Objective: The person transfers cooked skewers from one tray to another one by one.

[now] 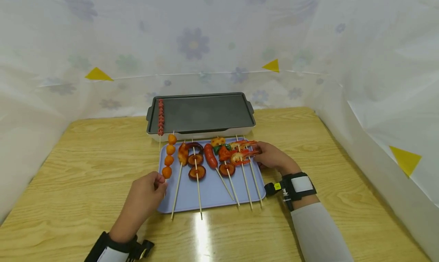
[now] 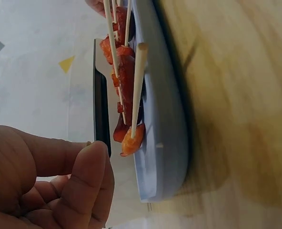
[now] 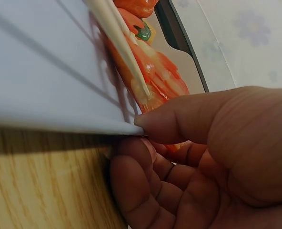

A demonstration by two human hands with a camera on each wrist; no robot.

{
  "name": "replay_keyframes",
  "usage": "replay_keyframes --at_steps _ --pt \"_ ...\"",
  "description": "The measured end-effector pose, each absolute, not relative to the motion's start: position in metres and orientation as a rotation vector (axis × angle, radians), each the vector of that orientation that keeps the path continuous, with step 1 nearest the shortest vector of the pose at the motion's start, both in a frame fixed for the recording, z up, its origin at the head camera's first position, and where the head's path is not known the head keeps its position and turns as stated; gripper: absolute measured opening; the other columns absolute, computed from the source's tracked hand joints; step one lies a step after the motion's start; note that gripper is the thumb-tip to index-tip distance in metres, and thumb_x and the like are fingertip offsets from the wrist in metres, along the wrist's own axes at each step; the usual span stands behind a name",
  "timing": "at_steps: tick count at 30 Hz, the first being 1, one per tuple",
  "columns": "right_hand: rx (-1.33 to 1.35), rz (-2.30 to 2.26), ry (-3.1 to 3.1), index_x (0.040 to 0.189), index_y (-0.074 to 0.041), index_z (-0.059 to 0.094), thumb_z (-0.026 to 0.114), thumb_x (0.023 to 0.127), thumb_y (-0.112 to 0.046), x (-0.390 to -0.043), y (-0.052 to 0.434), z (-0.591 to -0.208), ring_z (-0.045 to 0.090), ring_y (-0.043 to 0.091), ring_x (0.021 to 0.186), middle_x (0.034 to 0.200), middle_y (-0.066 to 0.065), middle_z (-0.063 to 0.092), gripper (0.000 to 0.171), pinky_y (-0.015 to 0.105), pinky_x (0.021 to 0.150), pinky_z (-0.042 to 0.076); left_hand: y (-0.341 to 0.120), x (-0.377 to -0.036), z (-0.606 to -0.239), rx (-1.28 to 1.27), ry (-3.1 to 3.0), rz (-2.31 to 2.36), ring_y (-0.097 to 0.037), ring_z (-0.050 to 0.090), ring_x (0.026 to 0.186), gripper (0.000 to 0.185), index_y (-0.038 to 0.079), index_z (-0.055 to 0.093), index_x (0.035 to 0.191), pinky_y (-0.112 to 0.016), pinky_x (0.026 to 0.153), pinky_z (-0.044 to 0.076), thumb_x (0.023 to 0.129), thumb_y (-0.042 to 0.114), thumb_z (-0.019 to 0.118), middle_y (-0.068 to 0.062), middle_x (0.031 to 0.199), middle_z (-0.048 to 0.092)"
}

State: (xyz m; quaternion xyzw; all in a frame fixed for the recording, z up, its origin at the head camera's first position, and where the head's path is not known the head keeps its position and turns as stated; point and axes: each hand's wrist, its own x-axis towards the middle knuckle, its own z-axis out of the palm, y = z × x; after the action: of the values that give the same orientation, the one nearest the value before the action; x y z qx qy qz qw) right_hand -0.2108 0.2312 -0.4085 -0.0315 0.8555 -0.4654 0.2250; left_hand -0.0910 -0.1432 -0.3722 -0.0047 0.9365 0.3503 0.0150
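Orange-ball skewer (image 1: 168, 155) sits pinched at its lower stick end by the left hand (image 1: 145, 201), thumb and fingers curled round the stick. Balls run straight up and away from the grip, long axis pointing from the hand toward the griddle pan (image 1: 202, 113), lying along the left edge of the blue tray (image 1: 212, 193). In the left wrist view the fingers (image 2: 84, 181) are curled close together, but the stick itself is not visible there, so the pinch reads only from the head view.

Right hand (image 1: 271, 157) is at the tray's right edge, thumb on top of the rim, fingers curled under it, gripping the tray (image 3: 45, 71). Right wrist view confirms: thumb tip on the rim, shrimp skewer (image 3: 150, 76) just beside it, touching or nearly so.

Other skewers lie on the tray to the right of the left-hand grip, roughly parallel: mushroom rings (image 1: 197, 166), a sausage (image 1: 210, 156), shrimp (image 1: 241, 151). One small red-ball skewer (image 1: 160, 117) lies on the pan's left side, beyond the held skewer, about in line with it.

Left hand is the nearer one to the pan's left side; the right is only holding the tray.
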Motion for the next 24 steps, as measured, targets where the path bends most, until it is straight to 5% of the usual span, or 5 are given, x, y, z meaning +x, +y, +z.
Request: replay_keyframes --at_steps 24 --pt "-0.082 -1.285 2.363 0.135 0.005 0.043 0.049 0.096 -0.003 -0.210 0.231 -0.407 0.060 0.025 0.083 0.119 0.023 0.055 0.040 0.033 0.067 0.052 -0.139 -0.085 -0.389 -0.002 2.894 0.980 -0.017 0.048 0.057 0.004 0.002 0.061 0.080 -0.028 0.048 0.038 0.085 0.002 0.062 -0.003 0.066 0.052"
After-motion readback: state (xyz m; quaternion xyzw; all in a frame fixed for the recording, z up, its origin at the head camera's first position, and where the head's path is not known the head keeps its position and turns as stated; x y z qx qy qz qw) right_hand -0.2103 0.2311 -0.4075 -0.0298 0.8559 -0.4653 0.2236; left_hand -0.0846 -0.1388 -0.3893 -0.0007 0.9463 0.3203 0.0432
